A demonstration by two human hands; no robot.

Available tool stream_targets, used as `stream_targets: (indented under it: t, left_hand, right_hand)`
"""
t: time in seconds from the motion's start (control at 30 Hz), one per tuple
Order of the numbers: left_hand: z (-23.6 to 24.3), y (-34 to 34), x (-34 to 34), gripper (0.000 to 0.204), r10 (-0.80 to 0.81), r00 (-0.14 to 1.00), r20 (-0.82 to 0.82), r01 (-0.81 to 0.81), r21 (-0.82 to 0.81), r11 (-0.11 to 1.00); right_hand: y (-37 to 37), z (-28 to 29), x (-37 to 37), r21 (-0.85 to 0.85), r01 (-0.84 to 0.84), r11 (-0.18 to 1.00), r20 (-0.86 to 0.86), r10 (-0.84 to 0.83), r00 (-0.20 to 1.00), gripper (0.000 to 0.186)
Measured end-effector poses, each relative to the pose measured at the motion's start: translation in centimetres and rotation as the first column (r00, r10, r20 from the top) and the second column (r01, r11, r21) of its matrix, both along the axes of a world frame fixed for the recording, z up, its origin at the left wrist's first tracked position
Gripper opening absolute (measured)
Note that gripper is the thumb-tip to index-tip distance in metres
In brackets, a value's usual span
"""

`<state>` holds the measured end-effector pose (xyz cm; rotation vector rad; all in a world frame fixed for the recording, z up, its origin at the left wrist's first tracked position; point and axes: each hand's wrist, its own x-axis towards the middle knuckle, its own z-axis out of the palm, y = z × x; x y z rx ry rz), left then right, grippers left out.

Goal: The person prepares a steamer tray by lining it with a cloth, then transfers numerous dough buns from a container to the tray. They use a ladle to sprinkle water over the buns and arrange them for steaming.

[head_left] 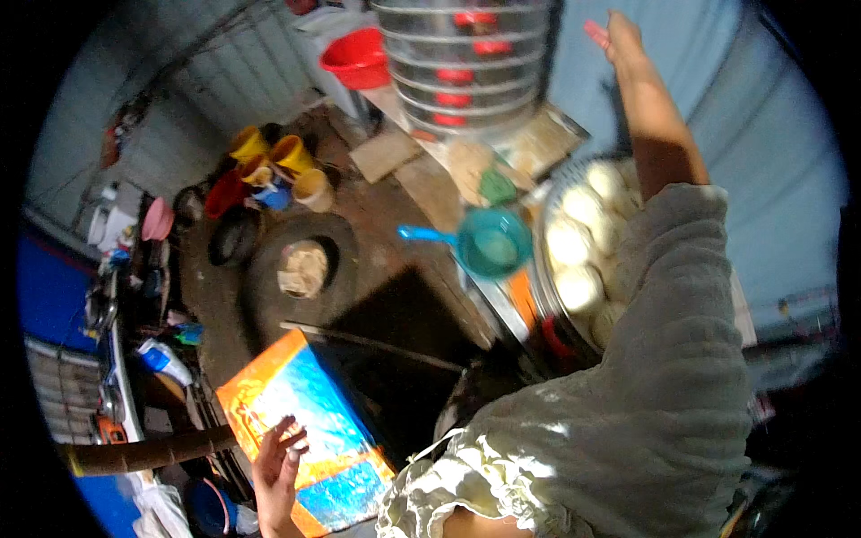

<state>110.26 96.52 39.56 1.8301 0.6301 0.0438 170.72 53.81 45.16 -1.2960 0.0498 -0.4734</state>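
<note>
My right arm stretches to the far right, with my right hand [621, 38] high beside a tall stack of round metal steamer tiers [466, 67] with red handles. A small pinkish-red patch shows at its fingertips; blur hides whether it is something held. Low on the left, my left hand [280, 462] is over a shiny orange-and-blue package [309, 408], its fingers apart and slightly bent, gripping nothing. Whether it touches the package I cannot tell. Under my right arm, a round metal steamer tray holds several pale round buns [574, 242], partly covered by my sleeve.
A teal dipper [495, 244] with a blue handle sits left of the buns. Yellow buckets [291, 154] and a red basin [357, 58] stand farther back. A thin stick [377, 345] lies beyond the package. Left, a cluttered shelf [117, 359] runs along the side.
</note>
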Motion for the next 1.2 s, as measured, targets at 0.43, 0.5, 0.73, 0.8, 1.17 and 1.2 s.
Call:
stream_targets:
  t: [0.43,0.5,0.73,0.8,1.17,1.2]
  left_hand:
    - [-12.2,-16.9,7.1,0.039,-0.633,0.77,-0.084,0.59,-0.284,0.756]
    - [-16.2,-20.7,8.8,0.043,-0.559,0.825,-0.088,0.485,-0.4,0.778]
    - [-26.9,-32.4,15.6,0.039,-0.316,0.946,-0.073,0.2,-0.637,0.745]
    - [-25.6,-35.9,16.1,0.03,-0.14,0.988,-0.059,0.071,-0.632,0.772]
    - [-25.4,-35.0,17.9,0.041,-0.043,0.997,0.069,0.069,-0.447,0.892]
    - [-25.4,-34.8,17.9,0.039,-0.047,0.998,0.042,0.06,-0.42,0.905]
  right_hand:
    - [-35.2,-6.7,-29.5,-0.29,0.415,0.862,-0.176,-0.475,0.862,0.033]
    - [-37.9,-10.0,-31.4,-0.36,0.421,0.832,-0.245,-0.52,0.818,0.031]
    - [-52.0,-26.0,-31.8,-0.611,0.171,0.773,-0.325,-0.441,0.836,0.026]
    - [-53.1,-27.8,-29.6,-0.825,-0.044,0.564,-0.434,-0.581,0.688,0.029]
    - [-49.4,-32.9,-12.8,-0.682,-0.235,0.693,-0.618,-0.373,0.692,0.036]
    - [-48.8,-33.5,-11.5,-0.601,-0.226,0.767,-0.669,-0.328,0.667,0.038]
